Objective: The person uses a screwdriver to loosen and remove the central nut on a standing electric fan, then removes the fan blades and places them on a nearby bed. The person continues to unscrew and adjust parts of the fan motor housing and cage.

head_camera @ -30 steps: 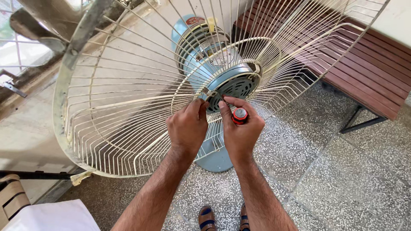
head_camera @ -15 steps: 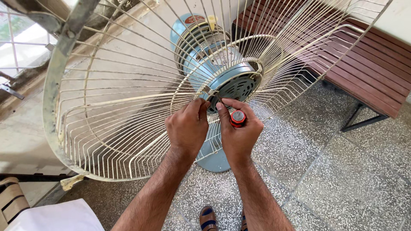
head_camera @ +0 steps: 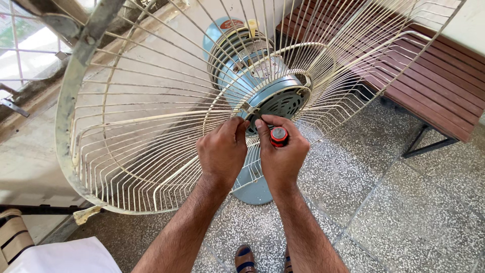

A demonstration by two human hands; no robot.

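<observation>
A large pedestal fan stands in front of me, its cream wire guard (head_camera: pixel 151 131) wide and dished around a blue-grey motor (head_camera: pixel 255 71). My right hand (head_camera: pixel 283 151) grips a screwdriver with a red and black handle (head_camera: pixel 279 136), its tip hidden at the motor's front plate (head_camera: pixel 283 101). My left hand (head_camera: pixel 222 151) sits beside it, fingertips pinched at the guard's inner ring by the motor. The two hands nearly touch.
A dark red slatted bench (head_camera: pixel 434 76) on black legs stands at the right. The blue fan base (head_camera: pixel 252 184) rests on speckled terrazzo floor (head_camera: pixel 404 212). My sandalled feet (head_camera: pixel 245 258) show at the bottom. A white cloth (head_camera: pixel 65 258) lies bottom left, a barred window (head_camera: pixel 25 45) upper left.
Both hands stay at the motor's front plate; the fingers shift slightly around the screwdriver. The view has moved a little, nothing else has changed.
</observation>
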